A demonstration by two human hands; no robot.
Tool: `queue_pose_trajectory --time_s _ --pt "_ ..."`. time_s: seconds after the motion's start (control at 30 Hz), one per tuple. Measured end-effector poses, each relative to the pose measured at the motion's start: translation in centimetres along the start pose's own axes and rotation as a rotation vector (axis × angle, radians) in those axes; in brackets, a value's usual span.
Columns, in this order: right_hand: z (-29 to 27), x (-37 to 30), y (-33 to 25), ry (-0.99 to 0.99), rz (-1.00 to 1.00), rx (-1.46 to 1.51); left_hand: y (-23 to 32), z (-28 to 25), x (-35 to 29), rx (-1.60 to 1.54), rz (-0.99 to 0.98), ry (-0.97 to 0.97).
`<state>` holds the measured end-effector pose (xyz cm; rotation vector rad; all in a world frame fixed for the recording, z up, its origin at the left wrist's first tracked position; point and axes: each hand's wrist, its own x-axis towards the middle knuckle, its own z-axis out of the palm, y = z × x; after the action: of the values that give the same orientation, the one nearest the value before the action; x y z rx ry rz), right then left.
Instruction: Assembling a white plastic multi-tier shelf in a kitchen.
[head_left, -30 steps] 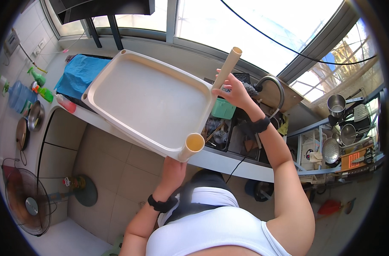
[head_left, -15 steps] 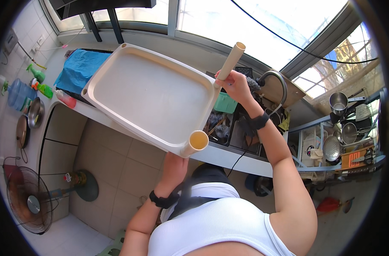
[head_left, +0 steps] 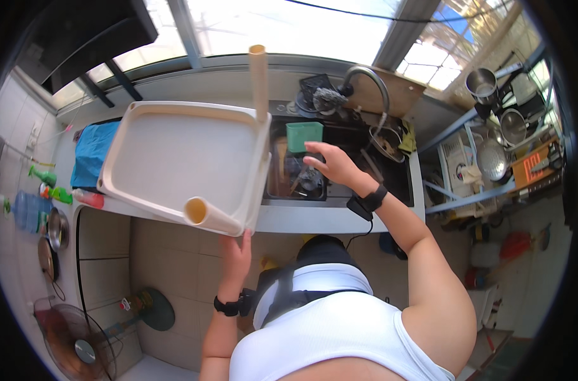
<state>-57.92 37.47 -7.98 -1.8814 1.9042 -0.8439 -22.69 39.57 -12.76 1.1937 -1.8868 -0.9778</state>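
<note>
A cream plastic shelf tray [head_left: 187,143] with a raised rim lies across the counter to the left of the sink, its near right corner jutting past the front edge. Two hollow tube legs rise from its right-hand corners: the far leg [head_left: 259,82] points up toward the window, the near leg [head_left: 216,218] leans left. At the near right corner my left hand [head_left: 236,259] grips the tray from below, thumb at the rim and other fingers partly hidden. My right hand [head_left: 340,166] is off the tray, open above the sink, holding nothing, close to a green plastic container [head_left: 303,136].
The dark sink [head_left: 349,190] has a curved faucet [head_left: 373,79] behind it. A blue cloth [head_left: 93,155] lies left of the tray, with spray bottles [head_left: 60,194] beyond. A fan [head_left: 79,346] stands at lower left, a utensil rack [head_left: 473,171] at right.
The tray has come down onto the counter and shifted left. My right hand has let go of the far leg and moved nearer, over the sink. The left hand stays at the near corner.
</note>
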Motion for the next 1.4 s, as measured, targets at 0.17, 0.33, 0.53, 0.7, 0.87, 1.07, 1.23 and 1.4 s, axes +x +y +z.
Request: queue_pose_trajectory --time_s 0.17,0.33,0.53,0.7,0.87,1.07,1.23,1.4 --pt "-5.0 -12.0 8.8 -0.23 0.408 -0.065 -2.7 0.5 -2.3 0.153 -0.199 -0.073" --pt "-12.3 -18.6 16.5 -0.08 0.654 -0.039 6.0 3.9 1.3 0.278 -0.094 -0.561" --pt "-17.1 -19.0 24.7 -0.064 0.709 0.006 12.0 16.2 10.5 0.191 0.305 -0.568" --pt "-14.8 -17.5 31.3 -0.226 0.747 -0.056 10.7 25.6 16.2 0.028 0.179 -0.681" --pt "-7.9 -15.8 36.4 -0.493 0.661 -0.156 10.1 30.7 18.9 0.136 0.154 -0.768" --pt "-1.5 -14.5 42.8 -0.625 0.815 -0.18 7.9 33.1 18.4 0.012 -0.022 -0.834" --pt "1.4 -15.3 48.1 -0.452 0.934 -0.427 6.2 33.4 17.0 -0.125 -0.263 -0.806" --pt "3.8 -14.9 50.1 -0.624 0.983 -0.429 6.1 32.3 16.1 -0.223 -0.413 -0.724"
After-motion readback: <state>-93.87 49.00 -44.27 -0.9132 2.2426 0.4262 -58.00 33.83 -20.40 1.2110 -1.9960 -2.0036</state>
